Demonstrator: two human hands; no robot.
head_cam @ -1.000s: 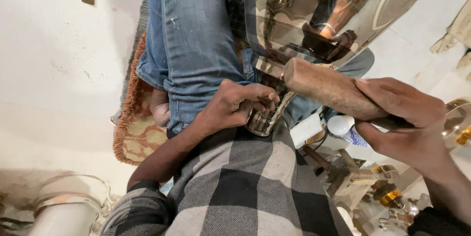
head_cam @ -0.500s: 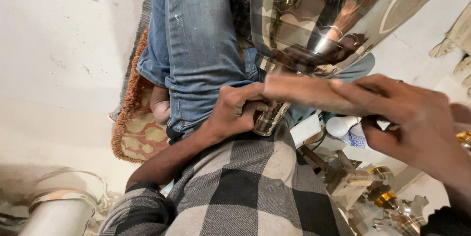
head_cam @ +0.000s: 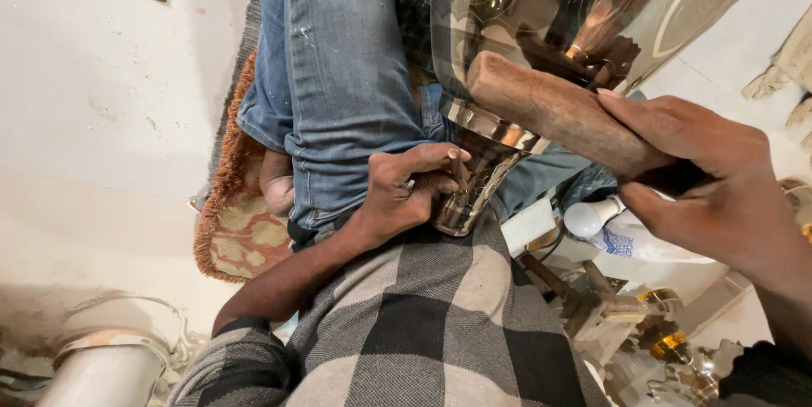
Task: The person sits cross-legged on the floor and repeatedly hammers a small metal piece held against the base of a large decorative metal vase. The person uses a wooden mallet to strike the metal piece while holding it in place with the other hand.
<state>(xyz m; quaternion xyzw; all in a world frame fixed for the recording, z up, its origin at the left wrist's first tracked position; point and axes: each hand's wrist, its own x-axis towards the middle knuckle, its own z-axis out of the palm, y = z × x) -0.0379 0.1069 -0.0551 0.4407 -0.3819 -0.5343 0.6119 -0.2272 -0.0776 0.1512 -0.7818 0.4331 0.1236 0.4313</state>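
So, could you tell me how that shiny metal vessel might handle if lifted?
The metal vessel looks polished, so probably slippery. Its wide body over a narrow foot suggests it tips easily. The left hand steadies the foot.

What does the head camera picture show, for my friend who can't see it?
A person's right hand holds a thick wooden mallet against a big shiny engraved metal vase lying across their lap. Their left hand pinches a thin tool at the vase's narrow base, above blue jeans and a checked shirt.
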